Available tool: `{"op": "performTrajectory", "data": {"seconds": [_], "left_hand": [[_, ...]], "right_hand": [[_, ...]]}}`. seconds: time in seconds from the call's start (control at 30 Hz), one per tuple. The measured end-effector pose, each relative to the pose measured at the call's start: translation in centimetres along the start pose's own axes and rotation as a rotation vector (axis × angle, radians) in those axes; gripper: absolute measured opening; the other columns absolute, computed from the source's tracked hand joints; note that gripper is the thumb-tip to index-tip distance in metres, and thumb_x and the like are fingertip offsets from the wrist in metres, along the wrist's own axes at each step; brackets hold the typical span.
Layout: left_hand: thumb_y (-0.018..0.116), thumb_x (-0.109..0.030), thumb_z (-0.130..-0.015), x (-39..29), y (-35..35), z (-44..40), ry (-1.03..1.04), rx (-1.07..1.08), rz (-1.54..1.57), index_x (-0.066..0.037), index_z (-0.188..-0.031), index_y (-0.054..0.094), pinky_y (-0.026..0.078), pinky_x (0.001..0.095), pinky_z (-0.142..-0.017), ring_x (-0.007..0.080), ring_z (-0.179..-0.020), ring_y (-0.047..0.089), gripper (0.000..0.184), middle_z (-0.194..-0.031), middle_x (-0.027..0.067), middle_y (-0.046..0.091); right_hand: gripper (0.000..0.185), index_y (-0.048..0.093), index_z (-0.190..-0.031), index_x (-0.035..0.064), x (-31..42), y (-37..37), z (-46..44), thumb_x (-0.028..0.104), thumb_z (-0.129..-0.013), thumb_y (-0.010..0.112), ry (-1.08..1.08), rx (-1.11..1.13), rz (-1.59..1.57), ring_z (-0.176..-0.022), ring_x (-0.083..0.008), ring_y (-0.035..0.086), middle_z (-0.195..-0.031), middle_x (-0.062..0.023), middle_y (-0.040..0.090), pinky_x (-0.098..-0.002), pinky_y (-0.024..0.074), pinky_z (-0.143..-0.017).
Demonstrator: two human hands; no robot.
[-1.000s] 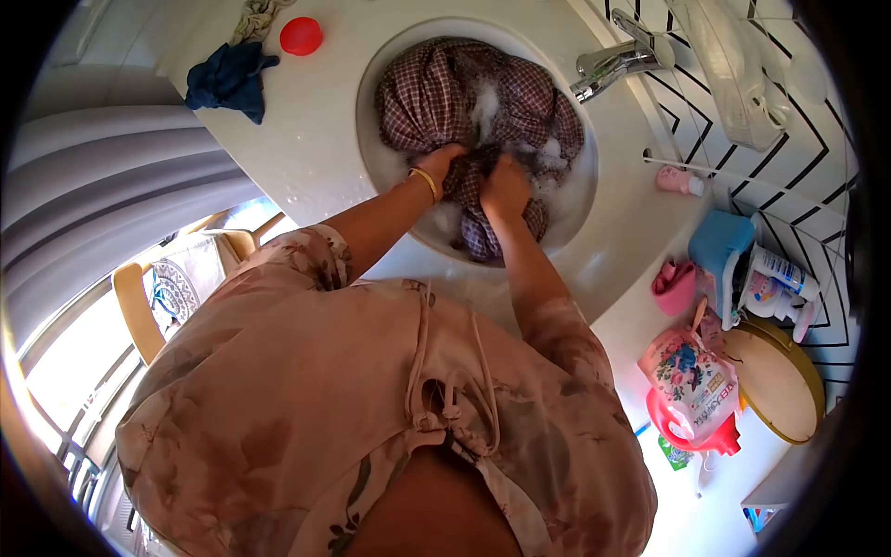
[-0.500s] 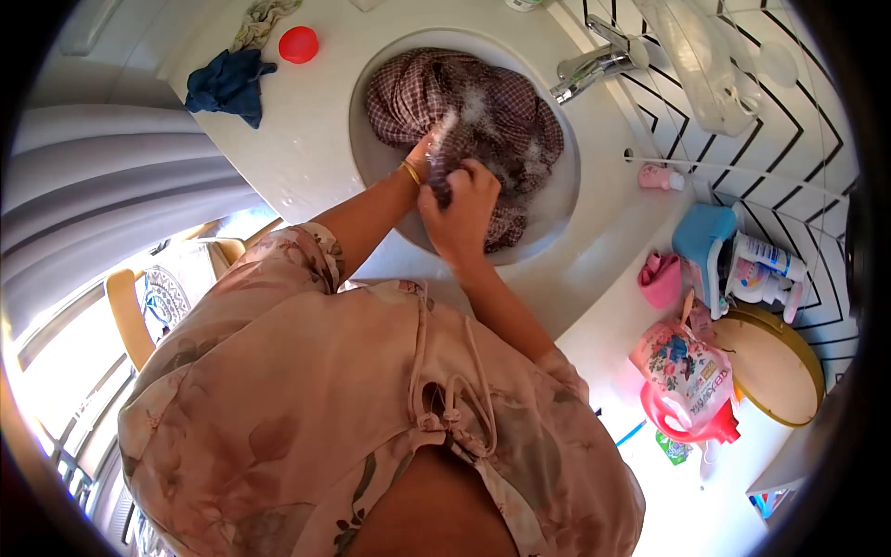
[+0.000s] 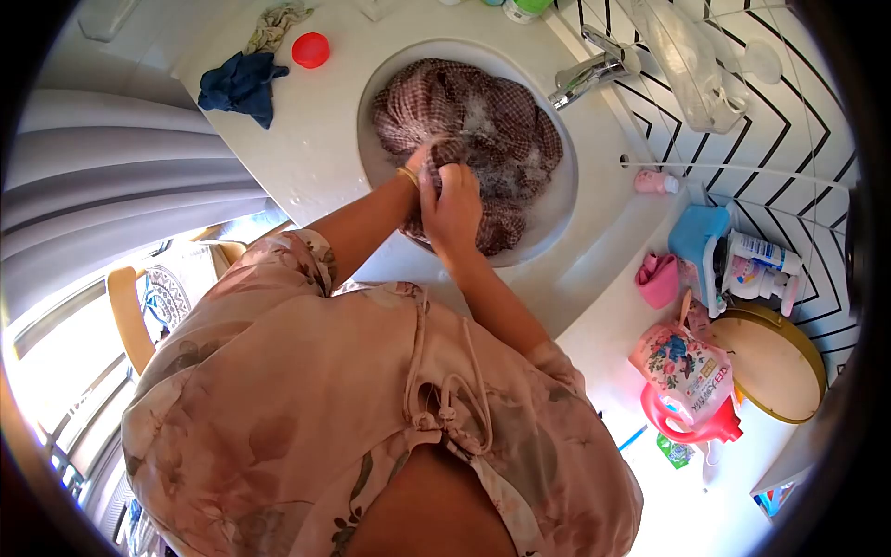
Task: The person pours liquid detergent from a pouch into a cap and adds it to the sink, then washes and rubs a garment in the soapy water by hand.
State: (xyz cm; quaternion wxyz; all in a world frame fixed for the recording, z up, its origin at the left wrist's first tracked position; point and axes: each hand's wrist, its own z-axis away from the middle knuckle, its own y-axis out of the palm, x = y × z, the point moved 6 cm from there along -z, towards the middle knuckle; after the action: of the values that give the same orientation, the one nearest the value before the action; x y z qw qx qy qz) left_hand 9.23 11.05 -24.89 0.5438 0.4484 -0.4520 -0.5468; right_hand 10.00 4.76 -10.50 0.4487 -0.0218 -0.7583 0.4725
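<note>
A dark maroon checked garment (image 3: 520, 130), wet and with white suds on it, fills much of the round sink (image 3: 561, 212). My left hand (image 3: 422, 159), with a gold bangle at the wrist, is closed on a bunched part of the cloth, its fingers partly hidden. Right up against it, my right hand (image 3: 453, 212) has its fingers wrapped round the same bunched fabric. Both hands are over the near-left side of the sink.
A chrome faucet (image 3: 590, 78) reaches over the sink's right edge. On the counter's left lie a red cap (image 3: 311, 50) and a dark blue cloth (image 3: 239, 85). At right are a pink bottle (image 3: 655, 182), a blue container (image 3: 698, 232) and a floral pouch (image 3: 685, 367).
My right hand has moved slightly up and closer to my left hand, with the bunched cloth between them. The whole view has shifted a little.
</note>
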Motion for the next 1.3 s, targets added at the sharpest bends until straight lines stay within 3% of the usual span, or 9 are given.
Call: {"op": "performTrajectory", "data": {"seconds": [0.13, 0.23, 0.37, 0.43, 0.57, 0.7, 0.9, 1.03, 1.3], "left_hand": [[0.058, -0.027, -0.076, 1.0, 4.8, 2.2, -0.021, -0.692, -0.206, -0.007, -0.093, 0.062, 0.045, 0.0376, -0.083, 0.0230, -0.086, 0.058, 0.026, -0.096, 0.0063, 0.063], [0.059, -0.025, -0.075, 1.6, 4.7, 1.1, -0.005, -0.443, -0.233, -0.006, -0.093, 0.062, 0.046, 0.0385, -0.083, 0.0238, -0.090, 0.058, 0.027, -0.100, 0.0086, 0.063], [0.060, -0.030, -0.077, 0.9, -2.3, 0.7, -0.083, -0.784, -0.278, -0.003, -0.101, 0.061, 0.045, 0.0394, -0.085, 0.0262, -0.092, 0.058, 0.036, -0.105, 0.0139, 0.060], [0.062, -0.030, -0.077, 0.8, -1.8, 1.1, -0.166, -0.889, -0.314, -0.002, -0.109, 0.058, 0.043, 0.0384, -0.089, 0.0268, -0.095, 0.056, 0.043, -0.109, 0.0142, 0.059], [0.065, -0.031, -0.076, 0.2, -5.4, 0.8, -0.097, -0.957, -0.404, -0.002, -0.108, 0.058, 0.043, 0.0383, -0.090, 0.0269, -0.096, 0.056, 0.044, -0.109, 0.0135, 0.059], [0.066, -0.033, -0.076, -0.3, -3.9, 0.6, -0.090, -0.785, -0.274, -0.003, -0.106, 0.060, 0.043, 0.0379, -0.090, 0.0256, -0.095, 0.056, 0.043, -0.110, 0.0116, 0.059], [0.063, -0.033, -0.077, 0.2, -1.2, -0.1, 0.027, -0.352, -0.368, -0.007, -0.107, 0.058, 0.042, 0.0365, -0.090, 0.0202, -0.100, 0.053, 0.041, -0.111, 0.0081, 0.056], [0.061, -0.025, -0.078, -0.3, 2.0, 2.2, 0.035, -0.833, -0.531, -0.008, -0.096, 0.061, 0.047, 0.0364, -0.082, 0.0218, -0.091, 0.056, 0.025, -0.098, 0.0082, 0.060], [0.059, -0.022, -0.078, -3.5, 12.8, 3.7, 0.185, -0.361, -0.392, -0.003, -0.100, 0.059, 0.048, 0.0361, -0.081, 0.0229, -0.087, 0.060, 0.029, -0.096, 0.0096, 0.063]], "right_hand": [[0.033, 0.055, -0.089, -0.0042, -7.8, 0.5, -3.7, 0.025, -0.089, 0.040, 0.392, -0.005, 0.007, -0.078, -0.0439, 0.056, -0.082, -0.0256, 0.058, -0.0472, 0.0438, -0.069], [0.038, 0.056, -0.097, -0.0046, -20.8, 6.4, -2.8, 0.030, -0.089, 0.044, 0.894, 0.359, -0.773, -0.086, -0.0370, 0.058, -0.087, -0.0228, 0.061, -0.0418, 0.0438, -0.073], [0.050, 0.050, -0.111, -0.0065, -15.1, 3.5, -0.8, 0.035, -0.083, 0.055, 0.648, 0.117, -0.327, -0.100, -0.0329, 0.054, -0.106, -0.0252, 0.054, -0.0399, 0.0442, -0.081], [0.051, 0.049, -0.114, -0.0057, -13.5, 5.1, 0.7, 0.034, -0.082, 0.057, 0.666, 0.263, 0.290, -0.099, -0.0344, 0.055, -0.107, -0.0242, 0.055, -0.0426, 0.0451, -0.081], [0.057, 0.040, -0.124, -0.0051, -17.4, 9.1, -1.4, 0.030, -0.083, 0.057, 0.988, 0.851, 0.193, -0.097, -0.0378, 0.056, -0.115, -0.0245, 0.052, -0.0443, 0.0472, -0.078], [0.050, 0.046, -0.120, -0.0065, -15.9, 6.2, -2.4, 0.020, -0.080, 0.059, 1.029, 0.255, -0.283, -0.098, -0.0329, 0.056, -0.115, -0.0209, 0.054, -0.0386, 0.0440, -0.082], [0.037, 0.053, -0.108, 0.0013, -0.3, 0.1, 0.3, 0.025, -0.079, 0.057, 0.081, 0.054, 0.037, -0.089, -0.0384, 0.056, -0.096, -0.0224, 0.057, -0.0424, 0.0455, -0.076], [0.041, 0.053, -0.107, 0.0007, -6.1, 1.8, -3.2, 0.034, -0.083, 0.052, 0.404, 0.121, 0.114, -0.087, -0.0401, 0.057, -0.092, -0.0242, 0.060, -0.0454, 0.0447, -0.075], [0.038, 0.056, -0.099, 0.0017, -10.5, -2.8, -2.9, 0.034, -0.079, 0.062, 0.317, 0.165, -0.344, -0.089, -0.0358, 0.057, -0.096, -0.0206, 0.059, -0.0404, 0.0451, -0.076]]}}
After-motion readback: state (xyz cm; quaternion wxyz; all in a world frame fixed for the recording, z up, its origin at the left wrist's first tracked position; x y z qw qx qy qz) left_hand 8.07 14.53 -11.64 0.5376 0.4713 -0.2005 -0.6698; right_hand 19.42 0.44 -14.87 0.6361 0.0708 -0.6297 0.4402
